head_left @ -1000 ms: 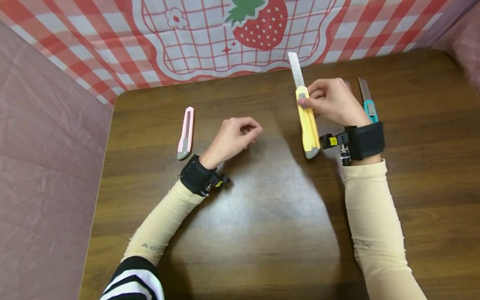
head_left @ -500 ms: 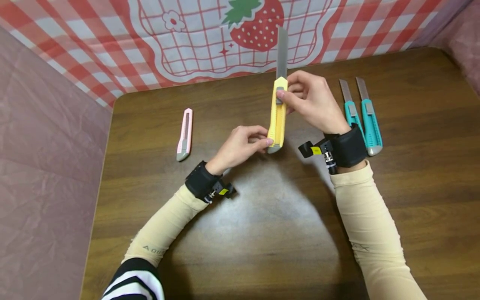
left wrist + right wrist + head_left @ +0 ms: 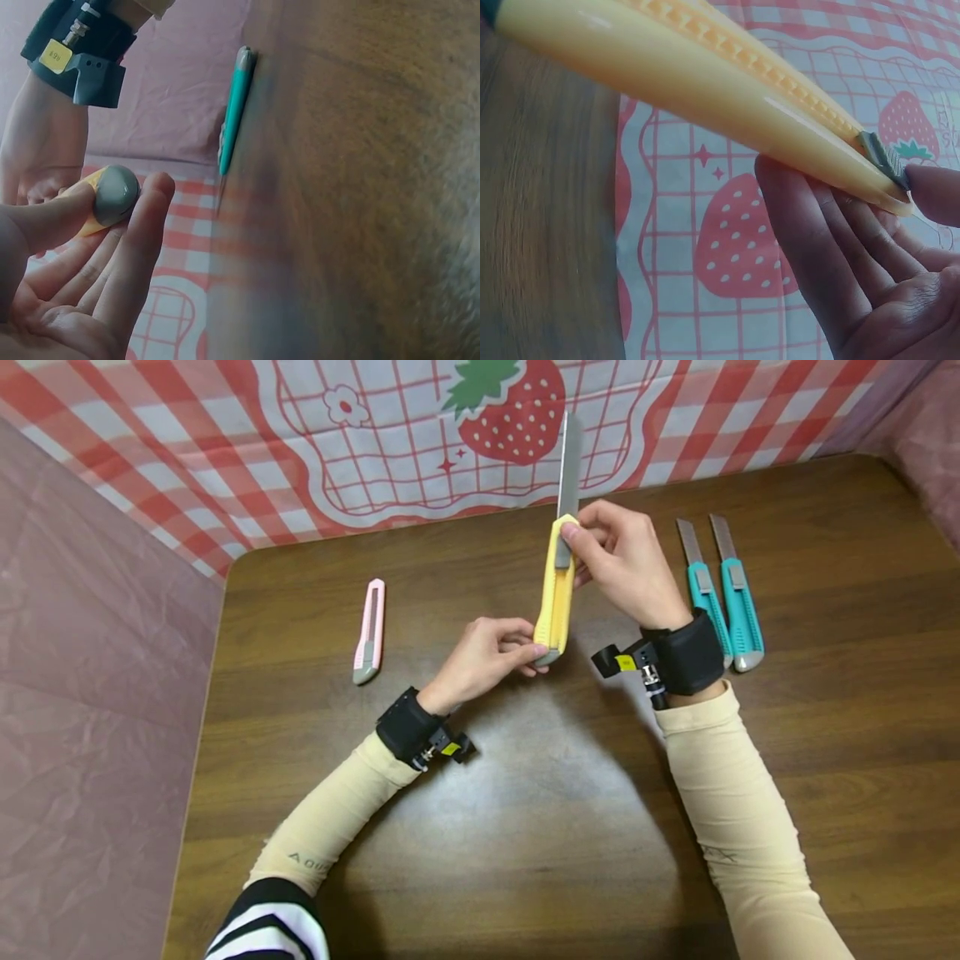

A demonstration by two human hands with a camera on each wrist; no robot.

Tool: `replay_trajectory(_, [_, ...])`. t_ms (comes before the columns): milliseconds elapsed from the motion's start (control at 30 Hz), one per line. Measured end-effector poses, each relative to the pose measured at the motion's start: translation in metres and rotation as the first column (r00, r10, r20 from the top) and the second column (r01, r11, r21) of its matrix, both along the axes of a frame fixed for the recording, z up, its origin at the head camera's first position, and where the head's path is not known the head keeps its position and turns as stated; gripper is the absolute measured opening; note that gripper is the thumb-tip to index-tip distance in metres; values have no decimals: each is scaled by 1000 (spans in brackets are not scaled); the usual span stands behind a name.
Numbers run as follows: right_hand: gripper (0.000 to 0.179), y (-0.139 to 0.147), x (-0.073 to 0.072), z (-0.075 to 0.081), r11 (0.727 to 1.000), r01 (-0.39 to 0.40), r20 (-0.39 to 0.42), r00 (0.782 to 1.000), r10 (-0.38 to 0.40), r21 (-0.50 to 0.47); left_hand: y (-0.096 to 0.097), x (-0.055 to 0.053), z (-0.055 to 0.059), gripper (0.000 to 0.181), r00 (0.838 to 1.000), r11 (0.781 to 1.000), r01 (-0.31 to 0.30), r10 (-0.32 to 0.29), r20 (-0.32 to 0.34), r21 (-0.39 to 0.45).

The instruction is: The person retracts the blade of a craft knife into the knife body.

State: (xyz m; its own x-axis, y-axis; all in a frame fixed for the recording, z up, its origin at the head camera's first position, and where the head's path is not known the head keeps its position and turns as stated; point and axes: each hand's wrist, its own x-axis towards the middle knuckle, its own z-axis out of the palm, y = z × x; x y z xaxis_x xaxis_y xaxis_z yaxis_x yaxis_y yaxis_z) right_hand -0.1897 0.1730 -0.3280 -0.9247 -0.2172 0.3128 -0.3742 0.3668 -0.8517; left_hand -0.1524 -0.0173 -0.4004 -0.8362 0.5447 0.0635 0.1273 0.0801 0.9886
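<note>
R hand (image 3: 626,556) pinches the yellow cutter (image 3: 553,606) by its slider (image 3: 562,553); L hand (image 3: 480,653), free a sec ago, now pinches its grey butt (image 3: 116,195), so both ends look steadied. It's btwn hands, blade (image 3: 570,468) up, above table (image 3: 487,835). Two teal cutters (image 3: 742,614) lie R, pink cutter (image 3: 370,627) L.

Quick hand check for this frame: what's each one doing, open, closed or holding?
Left hand: holding the yellow cutter at its grey end.
Right hand: holding the same cutter near its blade.
</note>
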Motion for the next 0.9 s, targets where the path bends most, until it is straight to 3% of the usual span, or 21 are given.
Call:
replay_trajectory(267, [27,2,-1,-3,999,-3,42,999,1,44,3,1,-1,16,999,997,-38,38,-2,-61])
replay_trajectory(567, [27,-1,-3,-6,988,107,-83,992,-98,111,0,1,1,12,996,995,-84,83,-33,-53])
replay_trajectory(900, [25,-2,-2,-6,988,107,-53,993,-102,108,-1,1,4,14,995,992,-102,102,-3,-67])
